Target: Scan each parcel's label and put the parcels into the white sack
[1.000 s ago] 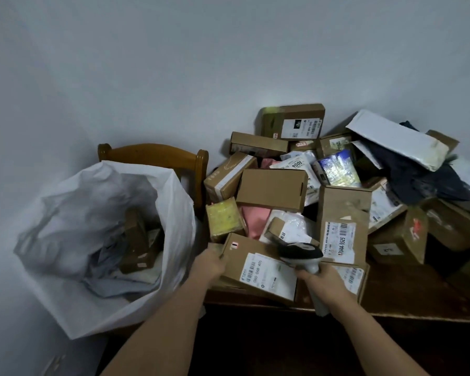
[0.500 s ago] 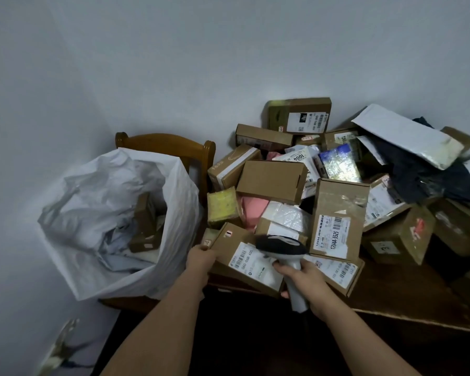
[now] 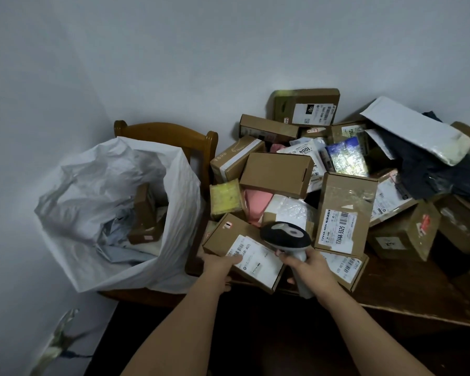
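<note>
Flat cardboard parcel, label up, at the counter's front left corner: a stiff, seemingly light box, best taken by its short edges. The left hand grips its near left edge, thumb on the label; the right hand holds the barcode scanner over it. The white sack gapes on the chair just beyond the counter's left edge.

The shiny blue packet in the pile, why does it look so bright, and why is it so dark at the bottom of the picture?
In the head view, the shiny blue packet glares because its foil wrap bounces light back; the clear tape on the tall box gleams too. Below the table edge little light reaches, so it sinks into shadow. The room is dim overall, and the wide-angle lens bends the picture's edges.
</note>
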